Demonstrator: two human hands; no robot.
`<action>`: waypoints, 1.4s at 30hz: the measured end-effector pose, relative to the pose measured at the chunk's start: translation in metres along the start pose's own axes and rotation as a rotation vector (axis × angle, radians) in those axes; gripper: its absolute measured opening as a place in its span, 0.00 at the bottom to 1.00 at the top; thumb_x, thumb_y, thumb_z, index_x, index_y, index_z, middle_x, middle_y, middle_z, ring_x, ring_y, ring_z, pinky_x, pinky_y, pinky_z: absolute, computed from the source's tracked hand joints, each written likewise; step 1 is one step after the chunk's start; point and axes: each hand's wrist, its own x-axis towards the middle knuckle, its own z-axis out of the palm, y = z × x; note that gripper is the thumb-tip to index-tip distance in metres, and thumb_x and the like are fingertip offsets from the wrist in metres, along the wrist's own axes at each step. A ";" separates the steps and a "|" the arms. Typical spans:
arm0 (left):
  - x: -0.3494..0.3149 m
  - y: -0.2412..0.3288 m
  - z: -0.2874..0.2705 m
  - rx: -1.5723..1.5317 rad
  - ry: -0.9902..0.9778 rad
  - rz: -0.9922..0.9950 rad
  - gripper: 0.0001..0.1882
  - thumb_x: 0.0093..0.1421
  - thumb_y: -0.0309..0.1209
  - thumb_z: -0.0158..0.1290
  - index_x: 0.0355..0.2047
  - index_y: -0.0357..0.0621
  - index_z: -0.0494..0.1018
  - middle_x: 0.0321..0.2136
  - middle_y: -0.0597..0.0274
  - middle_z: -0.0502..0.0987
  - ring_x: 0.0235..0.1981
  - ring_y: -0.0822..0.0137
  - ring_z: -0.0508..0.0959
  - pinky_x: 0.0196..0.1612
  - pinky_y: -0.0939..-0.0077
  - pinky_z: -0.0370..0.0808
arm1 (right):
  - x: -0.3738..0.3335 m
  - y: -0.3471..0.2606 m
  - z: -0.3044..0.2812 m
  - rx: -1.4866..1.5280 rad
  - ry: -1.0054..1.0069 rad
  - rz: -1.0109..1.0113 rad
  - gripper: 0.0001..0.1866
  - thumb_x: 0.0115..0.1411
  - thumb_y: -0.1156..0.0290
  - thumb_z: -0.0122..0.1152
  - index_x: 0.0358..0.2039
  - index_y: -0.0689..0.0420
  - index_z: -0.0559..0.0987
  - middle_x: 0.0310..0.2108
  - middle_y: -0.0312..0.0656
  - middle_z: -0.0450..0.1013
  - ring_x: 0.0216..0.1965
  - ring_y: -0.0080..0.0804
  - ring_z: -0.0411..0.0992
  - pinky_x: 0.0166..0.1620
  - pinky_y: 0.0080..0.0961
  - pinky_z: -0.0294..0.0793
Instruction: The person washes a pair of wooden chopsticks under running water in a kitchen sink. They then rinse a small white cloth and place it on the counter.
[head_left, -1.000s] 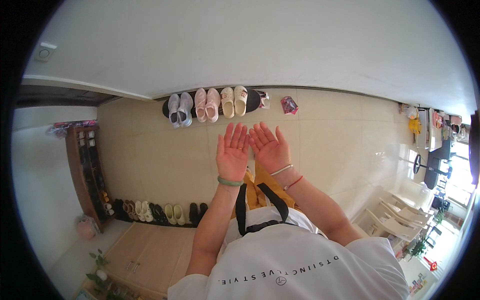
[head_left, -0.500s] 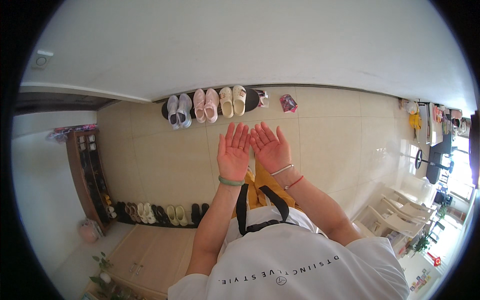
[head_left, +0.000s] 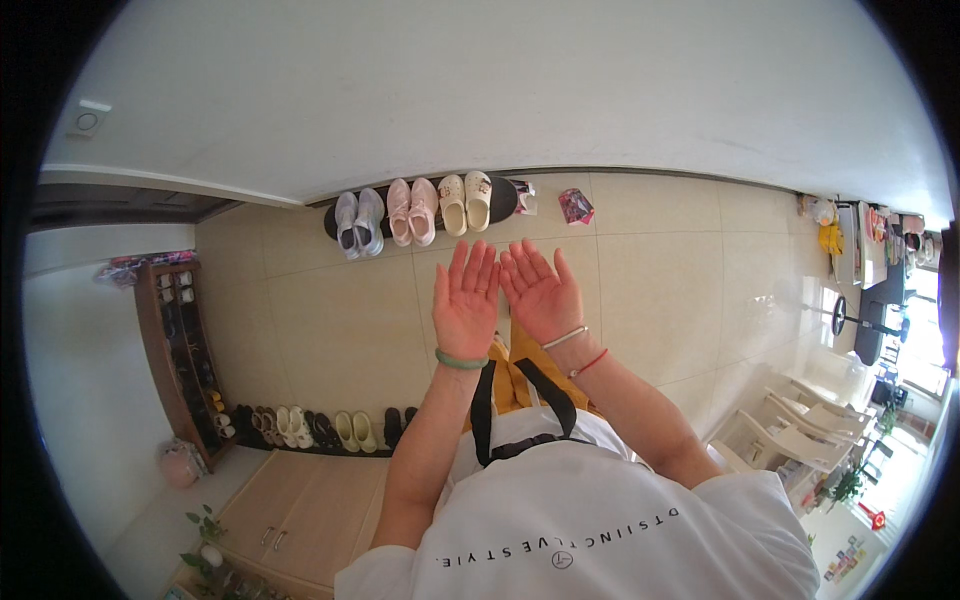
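My left hand [head_left: 466, 305] is held out palm up with its fingers stretched, a ring on one finger and a green bangle [head_left: 461, 359] at the wrist. Beside it, my right hand [head_left: 540, 295] also faces palm up, fingers extended, with a silver bracelet [head_left: 565, 338] and a red cord bracelet [head_left: 588, 364]. Nothing lies in either palm. Beyond the fingertips, against the wall, a skateboard-shaped dark board [head_left: 507, 205] bears silvery sneakers [head_left: 359, 222], pink sneakers [head_left: 411, 212] and cream clogs [head_left: 465, 203].
Small printed packets [head_left: 576, 207] lie on the tiled floor [head_left: 660, 290] by the wall. At left stands a brown shoe rack [head_left: 165, 350]. More shoes [head_left: 295, 426] line the front of a wooden cabinet [head_left: 310, 510]. White chairs [head_left: 790, 430] stand at the right.
Both hands have shifted very slightly toward the wall, still palms up. The shoes and packets have not moved.
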 end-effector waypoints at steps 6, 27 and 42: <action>-0.014 -0.005 0.039 0.082 -0.075 0.030 0.27 0.69 0.47 0.32 0.61 0.46 0.59 0.61 0.58 0.62 0.63 0.61 0.60 0.65 0.63 0.55 | -0.031 -0.008 0.028 0.009 -0.136 -0.119 0.31 0.66 0.46 0.36 0.58 0.59 0.66 0.60 0.44 0.61 0.63 0.41 0.57 0.62 0.37 0.57; -0.161 -0.393 0.181 0.206 -0.586 -0.934 0.28 0.69 0.48 0.31 0.63 0.47 0.55 0.64 0.59 0.55 0.66 0.61 0.53 0.68 0.61 0.50 | -0.395 -0.218 -0.065 0.398 -0.491 -1.228 0.31 0.67 0.47 0.32 0.60 0.57 0.63 0.63 0.42 0.58 0.65 0.39 0.52 0.66 0.36 0.50; -0.388 -0.719 0.139 0.269 -0.661 -1.546 0.29 0.68 0.48 0.31 0.64 0.47 0.52 0.65 0.59 0.53 0.67 0.61 0.51 0.68 0.62 0.47 | -0.679 -0.325 -0.266 0.585 -0.451 -1.807 0.31 0.67 0.47 0.35 0.61 0.57 0.62 0.63 0.42 0.58 0.65 0.38 0.52 0.66 0.36 0.51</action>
